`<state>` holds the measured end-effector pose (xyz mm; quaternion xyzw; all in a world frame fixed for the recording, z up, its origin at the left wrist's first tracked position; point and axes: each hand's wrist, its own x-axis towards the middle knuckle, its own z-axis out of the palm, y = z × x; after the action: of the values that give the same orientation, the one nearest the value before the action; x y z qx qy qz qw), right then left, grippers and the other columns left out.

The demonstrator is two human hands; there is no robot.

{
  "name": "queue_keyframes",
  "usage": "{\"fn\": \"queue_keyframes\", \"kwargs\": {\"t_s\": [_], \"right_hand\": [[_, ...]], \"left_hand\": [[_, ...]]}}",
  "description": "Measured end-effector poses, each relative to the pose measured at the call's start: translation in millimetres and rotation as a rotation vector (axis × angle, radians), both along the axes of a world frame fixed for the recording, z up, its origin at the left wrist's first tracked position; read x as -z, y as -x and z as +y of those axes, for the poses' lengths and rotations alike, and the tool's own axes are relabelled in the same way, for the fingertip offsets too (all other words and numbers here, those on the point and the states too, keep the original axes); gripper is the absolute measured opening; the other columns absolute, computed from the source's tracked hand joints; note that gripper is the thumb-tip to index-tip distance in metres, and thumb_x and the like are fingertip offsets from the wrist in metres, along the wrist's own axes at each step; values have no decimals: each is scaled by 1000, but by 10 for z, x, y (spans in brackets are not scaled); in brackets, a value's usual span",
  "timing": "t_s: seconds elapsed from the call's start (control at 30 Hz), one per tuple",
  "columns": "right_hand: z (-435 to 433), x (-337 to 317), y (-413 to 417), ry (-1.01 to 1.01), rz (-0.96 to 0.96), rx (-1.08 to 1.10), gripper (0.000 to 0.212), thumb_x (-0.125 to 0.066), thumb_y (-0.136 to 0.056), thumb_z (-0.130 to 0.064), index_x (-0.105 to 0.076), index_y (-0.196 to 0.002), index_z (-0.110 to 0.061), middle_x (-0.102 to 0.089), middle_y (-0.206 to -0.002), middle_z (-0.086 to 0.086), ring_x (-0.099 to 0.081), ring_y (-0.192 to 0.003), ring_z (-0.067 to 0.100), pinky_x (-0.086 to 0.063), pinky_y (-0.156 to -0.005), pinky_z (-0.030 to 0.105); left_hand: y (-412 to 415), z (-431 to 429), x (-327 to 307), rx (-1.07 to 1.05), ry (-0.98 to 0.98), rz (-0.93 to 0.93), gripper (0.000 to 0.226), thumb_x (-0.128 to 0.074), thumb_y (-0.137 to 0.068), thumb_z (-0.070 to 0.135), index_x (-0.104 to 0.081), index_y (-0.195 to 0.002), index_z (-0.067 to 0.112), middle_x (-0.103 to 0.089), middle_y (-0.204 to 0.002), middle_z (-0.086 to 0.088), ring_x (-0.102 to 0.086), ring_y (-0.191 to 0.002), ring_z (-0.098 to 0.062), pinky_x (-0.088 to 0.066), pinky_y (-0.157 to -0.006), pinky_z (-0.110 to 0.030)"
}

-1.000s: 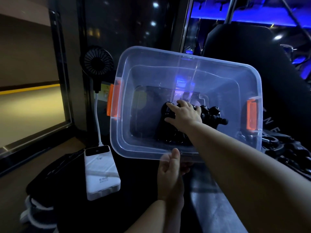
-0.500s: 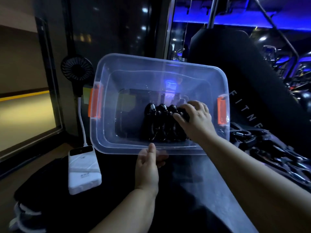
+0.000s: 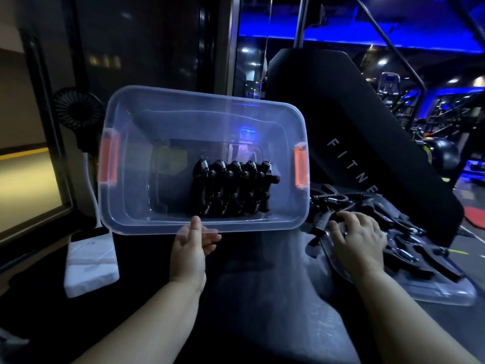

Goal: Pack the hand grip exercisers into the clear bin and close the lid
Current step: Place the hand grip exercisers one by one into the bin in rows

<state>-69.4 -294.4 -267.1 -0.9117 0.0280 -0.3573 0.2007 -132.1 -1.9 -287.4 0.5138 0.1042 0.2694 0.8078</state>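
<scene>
The clear bin [image 3: 147,222] with orange latches is tilted toward me on a dark padded bench. My left hand [image 3: 190,252] grips its near rim, thumb on top. Several black hand grip exercisers [image 3: 231,189] stand in a tight row inside the bin, right of centre. My right hand [image 3: 358,239] lies outside the bin to the right, fingers spread over a pile of loose black exercisers [image 3: 409,248] that rest on the clear lid [image 3: 443,294]. Its fingers touch one exerciser [image 3: 321,224]; no grip on it shows.
A white power bank [image 3: 90,261] lies at the left with a cable up to a small black fan [image 3: 77,107]. A black padded backrest [image 3: 349,122] rises behind the pile. A glass wall stands behind the bin.
My right hand left the row of exercisers in the bin and moved right, down onto the loose pile. The left hand still holds the bin's rim.
</scene>
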Motion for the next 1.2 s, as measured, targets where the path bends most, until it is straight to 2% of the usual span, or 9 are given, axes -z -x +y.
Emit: {"fn": "queue_keyframes", "kwargs": {"t_s": [0.07, 0.13, 0.23, 0.33, 0.47, 0.67, 0.9, 1.1, 1.2], "right_hand": [[-104, 5, 3, 4, 70, 102, 39, -53, -90, -46, -60, -121, -23, -53, -132, 4, -33, -134, 22, -7, -114, 51], [-171, 1, 4, 14, 150, 178, 48, -46, -90, -54, -56, -126, -23, -50, -138, 3, -28, -139, 21, 5, -114, 55], [-251, 20, 1, 3, 341, 253, 66, -30, -88, -68, -47, -135, -25, -44, -144, 4, -23, -142, 21, 9, -112, 61], [-294, 53, -7, 34, 433, 277, 78, -22, -83, -77, -47, -135, -24, -47, -142, 5, -30, -138, 25, 5, -111, 61], [-284, 55, -9, 63, 473, 277, 83, -27, -78, -82, -46, -136, -26, -47, -140, 4, -33, -134, 26, -13, -108, 59], [-271, -14, 25, 123, 494, 306, 89, -31, -68, -90, -51, -129, -28, -52, -129, 4, -38, -127, 24, -25, -98, 50], [-298, -84, 94, 207, 507, 319, 100, -32, -58, -97, -59, -117, -21, -56, -120, 5, -44, -119, 25, -29, -94, 43], [-263, -82, 101, 254, 578, 287, 99, -27, -66, -93, -51, -125, -17, -57, -126, 8, -46, -122, 27, -29, -102, 46], [-233, -134, 124, 242, 567, 299, 96, -38, -63, -92, -51, -125, -20, -57, -123, 7, -48, -120, 27, -29, -102, 45]], "left_hand": [[6, 4, -1, 5, 5, -1, 30, -48, -97, 41, -55, -83, 15, -71, -64, 1, -68, -63, -9, -48, -64, -27], [12, 4, 0, 8, 8, -1, 30, -48, -97, 41, -55, -81, 16, -71, -65, 1, -68, -63, -9, -48, -65, -28], [21, -11, 1, 8, 9, -2, 31, -47, -98, 41, -54, -81, 16, -71, -63, 2, -68, -62, -9, -47, -65, -28], [21, -18, 2, 8, -2, -9, 32, -45, -98, 41, -54, -80, 17, -70, -62, 3, -68, -61, -8, -48, -67, -28], [11, -18, 7, 9, -10, -14, 33, -44, -99, 42, -54, -80, 17, -70, -61, 3, -68, -60, -7, -48, -67, -27], [-27, -14, 27, 5, -20, -8, 33, -44, -98, 43, -55, -80, 17, -70, -62, 2, -68, -61, -8, -48, -67, -28], [-51, -9, 55, -4, -48, 5, 35, -42, -98, 47, -55, -81, 18, -70, -63, 2, -68, -62, -9, -48, -66, -29], [-65, -10, 62, -11, -63, 9, 37, -42, -98, 47, -56, -79, 17, -70, -65, 0, -68, -63, -11, -47, -64, -29], [-68, -8, 68, -12, -76, 16, 38, -41, -98, 48, -55, -80, 18, -71, -66, 1, -68, -64, -11, -47, -64, -29]]}}
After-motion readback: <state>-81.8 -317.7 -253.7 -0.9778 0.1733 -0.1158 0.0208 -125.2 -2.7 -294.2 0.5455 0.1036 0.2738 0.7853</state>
